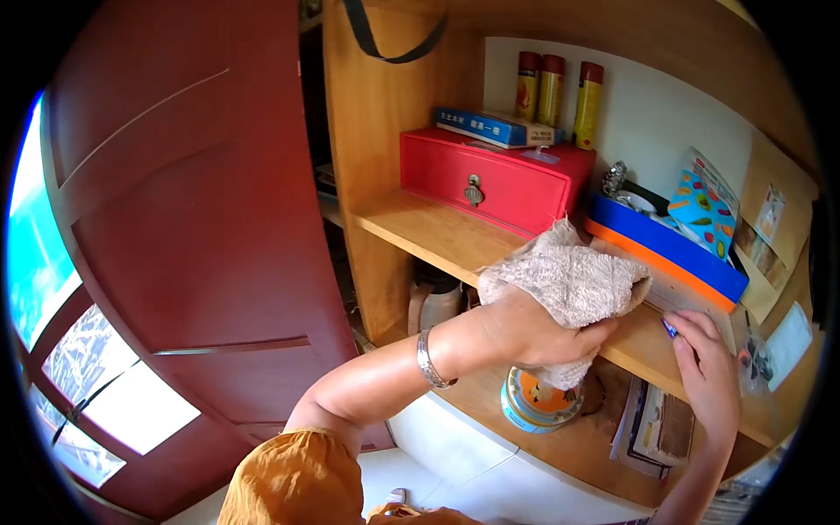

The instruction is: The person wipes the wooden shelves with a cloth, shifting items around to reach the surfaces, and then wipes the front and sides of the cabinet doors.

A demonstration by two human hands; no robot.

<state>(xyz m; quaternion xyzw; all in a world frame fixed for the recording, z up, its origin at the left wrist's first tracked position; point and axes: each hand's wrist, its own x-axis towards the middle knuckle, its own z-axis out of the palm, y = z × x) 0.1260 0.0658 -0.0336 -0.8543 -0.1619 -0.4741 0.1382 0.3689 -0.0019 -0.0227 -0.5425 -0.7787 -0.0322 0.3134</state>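
Observation:
My left hand [538, 331], with a silver bracelet on its wrist, is closed around a bunched beige cloth [577, 273]. The cloth lies over the front of the wooden shelf [420, 229] and hangs a little below its edge. Farther right, my right hand [707, 363] pinches a small shiny blue-purple item [668, 327] at the shelf's front edge; its kind is too small to make out. Behind the cloth stand a red drawer box [481, 175] and a blue-and-orange box [669, 249] holding a colourful packet [702, 210].
Several red-and-yellow cans [588, 105] and a blue box [481, 127] are on or behind the red box. Below sit a round tin [534, 404], a jug [437, 302] and books [661, 424]. A dark red door [197, 227] stands left; envelopes [770, 236] lean right.

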